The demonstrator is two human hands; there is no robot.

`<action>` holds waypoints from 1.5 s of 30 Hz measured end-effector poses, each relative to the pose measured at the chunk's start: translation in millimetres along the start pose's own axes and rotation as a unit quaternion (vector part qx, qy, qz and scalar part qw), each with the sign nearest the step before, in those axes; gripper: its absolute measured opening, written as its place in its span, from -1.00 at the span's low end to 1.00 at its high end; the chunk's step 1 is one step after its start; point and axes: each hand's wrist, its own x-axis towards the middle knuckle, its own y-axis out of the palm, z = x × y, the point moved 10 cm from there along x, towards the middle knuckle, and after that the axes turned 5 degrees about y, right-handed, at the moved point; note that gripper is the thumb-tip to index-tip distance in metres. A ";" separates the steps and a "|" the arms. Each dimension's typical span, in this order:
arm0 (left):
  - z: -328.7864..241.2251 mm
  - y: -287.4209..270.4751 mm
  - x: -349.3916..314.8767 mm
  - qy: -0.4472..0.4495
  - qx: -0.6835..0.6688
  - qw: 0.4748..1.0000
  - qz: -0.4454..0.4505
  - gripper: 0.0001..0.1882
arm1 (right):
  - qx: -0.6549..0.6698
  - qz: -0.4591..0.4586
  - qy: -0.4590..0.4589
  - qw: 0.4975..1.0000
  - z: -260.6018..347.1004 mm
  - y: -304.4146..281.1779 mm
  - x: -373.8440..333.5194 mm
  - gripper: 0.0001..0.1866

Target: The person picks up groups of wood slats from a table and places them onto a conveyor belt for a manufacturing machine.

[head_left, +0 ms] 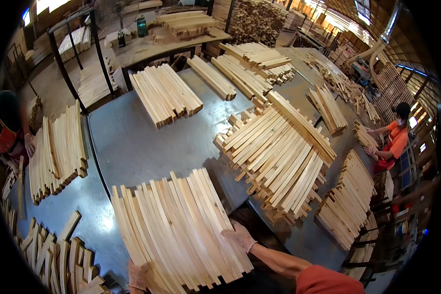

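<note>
In front of me, a broad row of pale wooden strips [181, 230] lies side by side, its near end toward me and slightly uneven. My left hand [137, 275], in a knitted glove, grips the row's left edge near the bottom of the view; its fingers are partly hidden. My right hand [239, 236], also gloved, presses against the right edge with its fingers over the outermost strip. The row is held between both hands. Just beyond my right hand, a layered stack of strips [274, 152] fans out, with a thicker bundle along its right side.
More strip bundles [166, 93] lie on the metal table [127, 142]. Loose offcuts [59, 259] heap at lower left. One co-worker [7, 127] stands at far left beside another row; a second, in orange [397, 137], handles strips at right. A dark gap [252, 220] separates table sections.
</note>
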 end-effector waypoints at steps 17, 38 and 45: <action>17.0 61.8 -139.5 -0.037 -0.217 0.975 -0.009 -0.19 | 0.260 0.186 0.209 0.924 -44.0 -13.4 -58.9 -0.34; 14.5 71.0 -643.2 0.229 -0.254 0.839 -0.424 -0.07 | 0.070 0.588 -0.014 0.806 154.9 104.1 -297.7 -0.32; 141.6 133.6 -834.8 0.187 -0.344 0.746 -0.539 -0.04 | -0.036 0.705 -0.049 0.707 94.7 175.5 -477.2 -0.19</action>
